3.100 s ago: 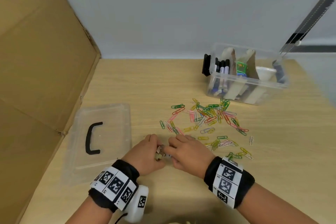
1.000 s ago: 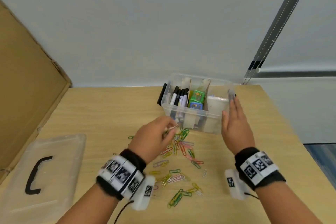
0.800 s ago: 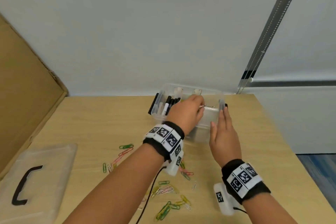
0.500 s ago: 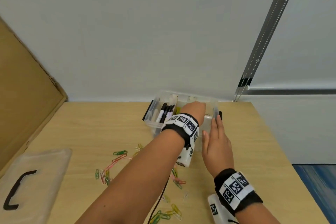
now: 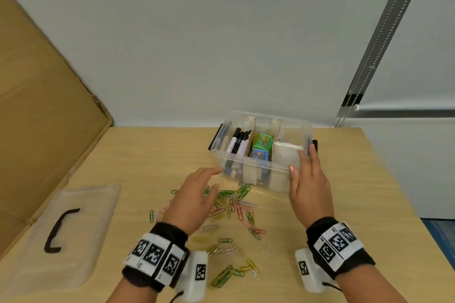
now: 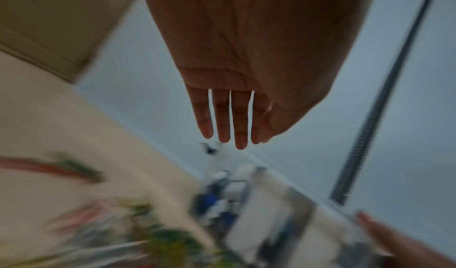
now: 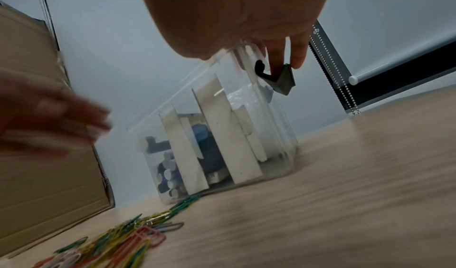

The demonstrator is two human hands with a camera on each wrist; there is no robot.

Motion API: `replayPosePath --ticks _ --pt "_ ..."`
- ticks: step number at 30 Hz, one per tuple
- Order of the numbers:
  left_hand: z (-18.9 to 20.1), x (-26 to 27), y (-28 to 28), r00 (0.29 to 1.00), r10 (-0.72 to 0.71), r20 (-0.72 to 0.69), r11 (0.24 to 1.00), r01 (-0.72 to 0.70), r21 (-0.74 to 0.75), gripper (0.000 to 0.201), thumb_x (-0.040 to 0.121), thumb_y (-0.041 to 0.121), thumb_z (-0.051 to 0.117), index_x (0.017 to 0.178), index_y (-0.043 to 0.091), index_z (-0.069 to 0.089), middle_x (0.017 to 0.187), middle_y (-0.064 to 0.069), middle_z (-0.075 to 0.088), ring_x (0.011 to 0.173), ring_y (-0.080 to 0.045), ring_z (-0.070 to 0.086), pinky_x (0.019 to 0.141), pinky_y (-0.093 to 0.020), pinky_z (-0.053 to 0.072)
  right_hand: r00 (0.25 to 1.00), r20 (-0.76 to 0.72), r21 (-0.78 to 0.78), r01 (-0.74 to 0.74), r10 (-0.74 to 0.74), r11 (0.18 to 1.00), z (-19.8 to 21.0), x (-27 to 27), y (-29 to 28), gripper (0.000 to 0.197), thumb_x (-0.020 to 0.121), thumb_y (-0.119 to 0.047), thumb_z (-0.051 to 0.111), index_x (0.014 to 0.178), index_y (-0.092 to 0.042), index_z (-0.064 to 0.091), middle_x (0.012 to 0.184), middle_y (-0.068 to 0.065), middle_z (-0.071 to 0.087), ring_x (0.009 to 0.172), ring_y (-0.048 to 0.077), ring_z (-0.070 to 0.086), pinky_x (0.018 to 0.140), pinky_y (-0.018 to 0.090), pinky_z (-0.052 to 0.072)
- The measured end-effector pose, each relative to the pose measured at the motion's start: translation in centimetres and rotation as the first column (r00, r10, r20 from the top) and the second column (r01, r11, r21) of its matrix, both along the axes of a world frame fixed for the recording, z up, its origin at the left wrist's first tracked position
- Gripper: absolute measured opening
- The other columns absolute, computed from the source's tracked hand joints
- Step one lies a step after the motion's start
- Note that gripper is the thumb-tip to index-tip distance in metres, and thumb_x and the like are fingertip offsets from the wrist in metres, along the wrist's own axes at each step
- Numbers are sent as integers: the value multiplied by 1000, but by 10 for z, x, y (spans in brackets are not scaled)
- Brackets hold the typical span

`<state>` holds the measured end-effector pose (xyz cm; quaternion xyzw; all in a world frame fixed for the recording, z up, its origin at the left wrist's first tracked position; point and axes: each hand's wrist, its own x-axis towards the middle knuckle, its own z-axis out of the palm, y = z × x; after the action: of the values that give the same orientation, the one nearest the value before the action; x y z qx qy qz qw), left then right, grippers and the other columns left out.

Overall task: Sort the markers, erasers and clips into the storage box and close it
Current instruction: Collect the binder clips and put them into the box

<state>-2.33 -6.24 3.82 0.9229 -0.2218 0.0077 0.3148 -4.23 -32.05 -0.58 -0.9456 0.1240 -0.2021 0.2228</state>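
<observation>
The clear storage box [image 5: 246,159] stands open at the table's back, with black markers [image 5: 237,142] in its left section, colourful erasers [image 5: 263,143] in the middle and a white object [image 5: 286,156] on the right. Several coloured paper clips [image 5: 234,204] lie scattered in front of it. My left hand [image 5: 209,179] hovers blurred over the clips, fingers [image 6: 229,120] straight and empty. My right hand [image 5: 301,160] rests flat against the box's right end, fingertips [image 7: 297,57] touching the black latch [image 7: 279,79].
The clear lid [image 5: 73,229] with a black handle lies at the left, beside a leaning cardboard sheet [image 5: 44,106]. The table edge [image 5: 394,192] runs close on the right. A blind chain [image 7: 345,96] hangs behind the box.
My left hand, which reached into the box's right section half a second ago, has drawn back over the clips and is empty. My right hand has stayed at the box's right end.
</observation>
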Motion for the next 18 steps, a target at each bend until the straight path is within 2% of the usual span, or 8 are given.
replayPosePath --ticks 4,5,7,9,10,12,14,18 --pt "-46 -14 73 981 167 -96 977 -151 153 41 93 18 50 133 26 46 133 5 49 122 -14 45 103 -26 36 998 64 -46 28 -25 999 10 -16 17 53 97 -36 25 145 -14 28 158 10 13 145 31 13 117 49 19" --pt "-53 -15 84 975 190 -112 968 -167 186 43 92 16 51 135 25 45 136 4 48 123 -15 43 104 -26 35 995 96 -81 -8 15 997 13 -23 25 50 97 -33 29 143 -15 30 156 10 17 144 29 15 117 47 19" --pt "-60 -15 96 962 227 -151 953 -188 238 47 93 18 50 139 23 40 144 1 41 129 -19 38 108 -29 31 979 88 -141 -171 184 975 16 -35 44 42 96 -30 32 135 -16 41 145 6 35 134 22 32 111 42 30" --pt "-63 -10 98 948 246 -201 945 -189 267 53 94 20 49 145 21 31 152 2 28 137 -21 28 113 -31 25 921 -40 -150 -389 388 909 10 -39 63 38 96 -30 29 125 -17 51 127 -1 49 115 15 45 98 35 43" --pt "-64 -7 97 945 239 -222 946 -176 272 57 95 20 47 147 20 26 155 2 22 140 -21 23 115 -31 22 882 -140 -140 -467 450 873 6 -36 71 42 96 -32 24 124 -17 52 123 -2 51 111 15 48 95 32 44" --pt "-67 1 91 944 207 -258 950 -131 283 63 95 20 45 150 20 16 159 2 10 144 -22 13 118 -32 15 815 -320 -118 -541 484 833 -4 -23 83 54 95 -36 17 134 -13 45 134 2 46 121 20 45 101 31 40" --pt "-71 8 83 941 168 -293 945 -69 319 65 96 23 42 151 21 8 160 1 3 146 -23 6 119 -34 10 772 -468 -103 -531 430 841 -13 -3 91 54 99 -36 23 144 -8 32 151 7 28 135 24 31 111 34 32" --pt "-79 5 67 940 97 -326 901 56 430 64 98 31 34 151 25 -2 160 2 -10 146 -29 -10 121 -41 3 681 -653 -64 -487 332 871 -25 22 103 63 101 -41 27 151 -6 13 159 7 11 145 25 11 118 38 20"
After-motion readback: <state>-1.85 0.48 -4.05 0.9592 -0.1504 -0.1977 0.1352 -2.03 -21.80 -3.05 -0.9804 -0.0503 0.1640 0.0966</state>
